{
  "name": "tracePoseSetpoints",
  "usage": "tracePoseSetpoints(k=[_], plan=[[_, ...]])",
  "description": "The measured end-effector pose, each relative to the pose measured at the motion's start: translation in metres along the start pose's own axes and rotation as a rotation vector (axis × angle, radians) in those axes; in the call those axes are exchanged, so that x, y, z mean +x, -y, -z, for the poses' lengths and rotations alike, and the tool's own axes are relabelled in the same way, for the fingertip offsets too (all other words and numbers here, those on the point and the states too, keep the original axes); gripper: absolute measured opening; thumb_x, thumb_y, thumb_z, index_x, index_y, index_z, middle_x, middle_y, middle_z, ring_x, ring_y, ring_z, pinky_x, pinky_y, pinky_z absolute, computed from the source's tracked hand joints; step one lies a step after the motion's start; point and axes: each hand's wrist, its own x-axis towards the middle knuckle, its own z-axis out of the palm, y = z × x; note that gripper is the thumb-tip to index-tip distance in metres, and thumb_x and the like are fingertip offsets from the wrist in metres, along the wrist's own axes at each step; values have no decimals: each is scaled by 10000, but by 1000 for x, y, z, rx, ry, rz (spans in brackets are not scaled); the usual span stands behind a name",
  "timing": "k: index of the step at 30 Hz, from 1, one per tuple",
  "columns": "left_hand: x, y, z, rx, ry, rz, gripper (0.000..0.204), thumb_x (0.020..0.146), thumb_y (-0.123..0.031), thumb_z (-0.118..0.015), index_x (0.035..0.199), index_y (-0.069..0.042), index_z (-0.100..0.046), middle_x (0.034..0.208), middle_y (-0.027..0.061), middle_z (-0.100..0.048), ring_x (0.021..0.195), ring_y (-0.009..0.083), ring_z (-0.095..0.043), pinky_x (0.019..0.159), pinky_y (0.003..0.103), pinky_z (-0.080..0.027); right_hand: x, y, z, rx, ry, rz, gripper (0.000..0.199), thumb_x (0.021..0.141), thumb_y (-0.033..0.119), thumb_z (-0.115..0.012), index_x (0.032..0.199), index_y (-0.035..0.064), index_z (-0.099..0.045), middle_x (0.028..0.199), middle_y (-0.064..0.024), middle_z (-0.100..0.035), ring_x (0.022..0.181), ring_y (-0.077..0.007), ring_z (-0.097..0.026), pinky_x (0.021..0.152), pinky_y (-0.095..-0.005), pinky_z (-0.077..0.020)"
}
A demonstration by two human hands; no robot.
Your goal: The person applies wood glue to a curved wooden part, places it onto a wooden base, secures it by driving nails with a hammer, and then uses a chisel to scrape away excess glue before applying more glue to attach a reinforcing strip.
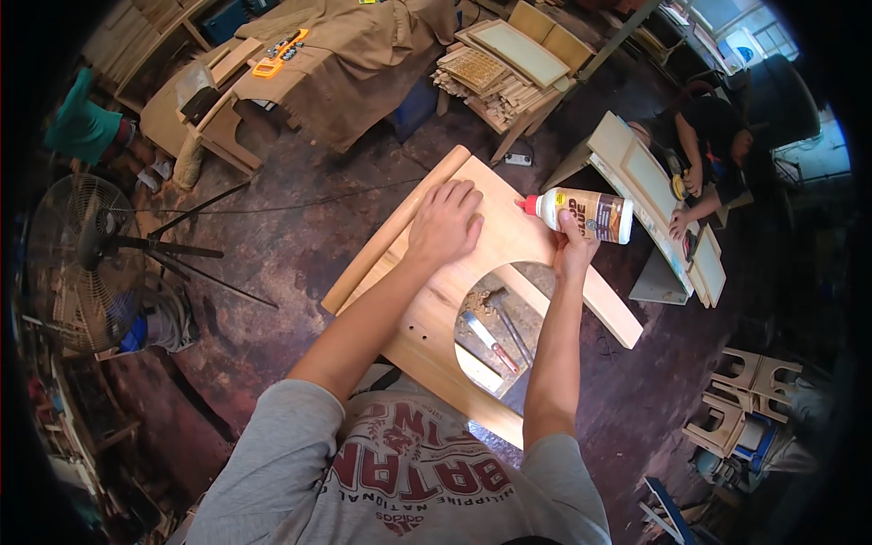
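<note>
A pale wooden panel [427, 318] with a large rounded cutout stands tilted in front of me, a long rail along its left edge. My left hand [445, 222] lies flat on the panel's upper part, fingers spread. My right hand [574, 245] grips a white glue bottle [590, 214] with a brown label. The bottle lies sideways, and its red nozzle points left at the panel's upper right edge.
Through the cutout I see hand tools [495, 341] on the dark floor. A standing fan [77, 263] is at the left. A cloth-covered bench [336, 54] and stacked wood frames [504, 64] are behind. Another person [708, 154] sands a white door panel [654, 195] at the right.
</note>
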Motion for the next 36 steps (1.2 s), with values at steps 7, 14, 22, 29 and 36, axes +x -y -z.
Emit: tracePoseSetpoints(k=[7,14,22,29,36], plan=[[2,-1,2,-6,26,7,329,857,-194,-682,1155,-61,-638,1287,139,-614,1242,320,-551,1094,455,-415,7,9,-11,-148,-84,100,349,807,-17,-829,1128,16,-696,1003,-60,-736,843,-133,-695,724,-260,-565],[-5,0,4,-30,29,16,322,859,-208,-691,1154,-80,-666,1309,113,-630,1280,316,-550,1095,453,-419,10,43,-33,-419,38,77,479,752,-7,-855,1187,-66,-661,1103,-127,-742,953,-194,-717,884,-331,-570],[-7,1,5,-11,30,12,305,863,-201,-678,1142,-80,-650,1299,119,-627,1272,317,-547,1092,461,-411,-58,79,26,166,-72,12,464,865,50,-763,1297,12,-599,1148,-87,-689,989,-214,-711,887,-361,-608],[-18,15,7,-77,-21,18,266,874,-180,-665,1124,-91,-683,1295,129,-636,1274,303,-554,1133,479,-356,-265,28,5,99,-150,-275,528,842,126,-797,1312,81,-561,1112,-36,-667,976,-188,-678,852,-363,-597],[-82,52,68,-221,56,16,313,879,-140,-652,1184,-69,-668,1363,143,-602,1331,340,-520,1138,500,-400,-314,17,-16,41,-233,-248,461,863,130,-780,1278,99,-581,1062,-27,-679,908,-166,-690,706,-343,-596]])
